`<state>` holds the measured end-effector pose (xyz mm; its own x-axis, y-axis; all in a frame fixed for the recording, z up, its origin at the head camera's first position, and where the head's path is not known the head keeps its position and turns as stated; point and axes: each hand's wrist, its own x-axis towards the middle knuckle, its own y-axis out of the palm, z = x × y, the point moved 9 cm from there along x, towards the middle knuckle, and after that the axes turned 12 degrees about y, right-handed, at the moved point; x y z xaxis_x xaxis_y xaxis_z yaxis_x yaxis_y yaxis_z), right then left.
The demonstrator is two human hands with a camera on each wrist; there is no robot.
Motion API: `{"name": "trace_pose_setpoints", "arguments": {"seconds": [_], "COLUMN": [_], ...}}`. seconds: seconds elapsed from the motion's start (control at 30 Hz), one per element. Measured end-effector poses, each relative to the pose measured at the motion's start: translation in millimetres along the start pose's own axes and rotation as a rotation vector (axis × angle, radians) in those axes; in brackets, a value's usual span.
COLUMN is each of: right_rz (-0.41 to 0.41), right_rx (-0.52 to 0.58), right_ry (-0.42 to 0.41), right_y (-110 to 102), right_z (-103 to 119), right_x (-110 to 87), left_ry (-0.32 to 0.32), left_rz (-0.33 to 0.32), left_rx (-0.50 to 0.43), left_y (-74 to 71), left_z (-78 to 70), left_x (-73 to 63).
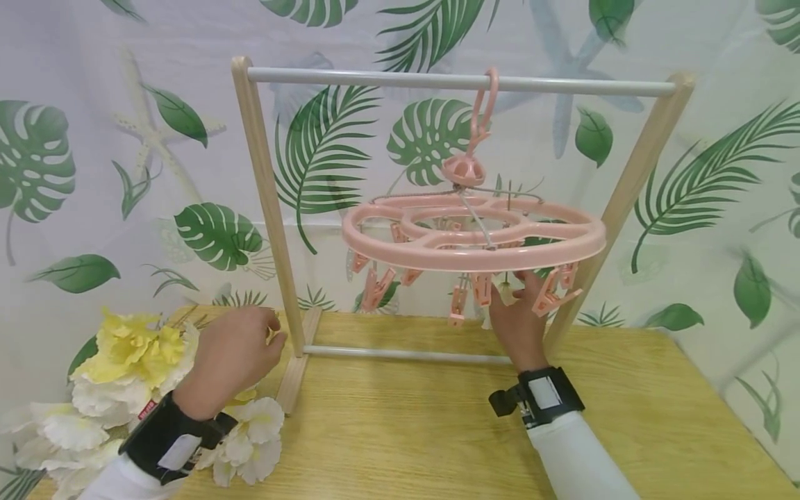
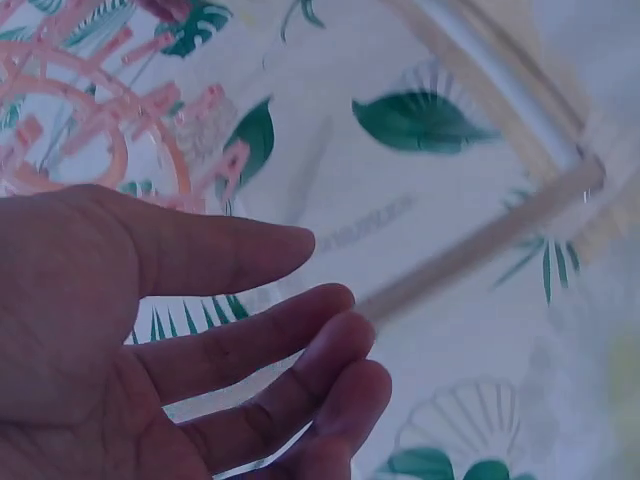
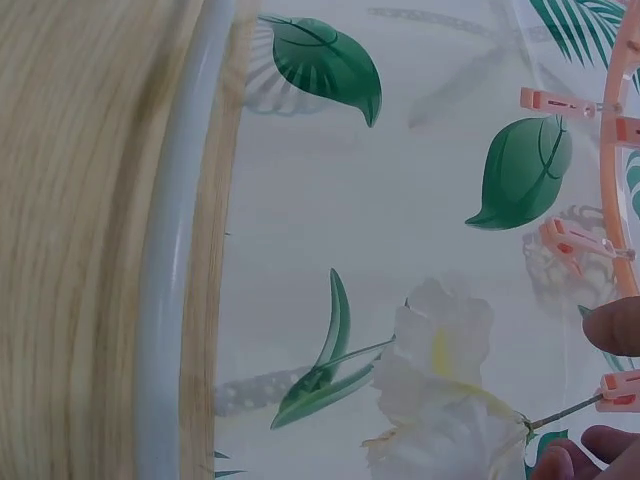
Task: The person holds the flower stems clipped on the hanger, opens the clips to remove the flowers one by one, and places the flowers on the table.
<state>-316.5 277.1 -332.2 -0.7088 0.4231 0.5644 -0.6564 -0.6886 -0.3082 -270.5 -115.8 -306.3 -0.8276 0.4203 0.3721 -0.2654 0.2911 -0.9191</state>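
A pink round clip hanger (image 1: 475,260) hangs by its hook from the rack's top rail, with several clothespins around its ring. My right hand (image 1: 523,323) is below the ring's right side, partly hidden by the clothespins. In the right wrist view, a white artificial flower (image 3: 440,390) hangs with its stem at a pink clothespin (image 3: 622,390). My right thumb (image 3: 615,325) and fingers lie on either side of that clothespin, apart from it. Beside the left post, my left hand (image 1: 237,351) holds nothing, its fingers (image 2: 270,330) loosely bent.
The rack has wooden posts (image 1: 269,208), a pale top rail (image 1: 375,78) and a lower rail (image 1: 406,355). Yellow and white artificial flowers (image 1: 125,347) lie at the left of the wooden table (image 1: 412,430). A leaf-patterned cloth (image 1: 187,167) covers the wall behind.
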Motion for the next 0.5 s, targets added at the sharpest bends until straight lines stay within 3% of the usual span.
{"name": "trace_pose_setpoints", "arguments": {"seconds": [0.23, 0.5], "right_rz": [-0.012, -0.004], "right_rx": [0.012, 0.084], "right_ry": [-0.056, 0.023], "right_y": [3, 7], "right_z": [2, 3], "right_x": [7.1, 14.4], "left_ry": [0.056, 0.145], "left_rz": [0.056, 0.112], "left_rx": [-0.065, -0.158], "left_y": [27.6, 55.1], "left_z": [-35.5, -76.7], "left_x": [0.0, 5.8]}}
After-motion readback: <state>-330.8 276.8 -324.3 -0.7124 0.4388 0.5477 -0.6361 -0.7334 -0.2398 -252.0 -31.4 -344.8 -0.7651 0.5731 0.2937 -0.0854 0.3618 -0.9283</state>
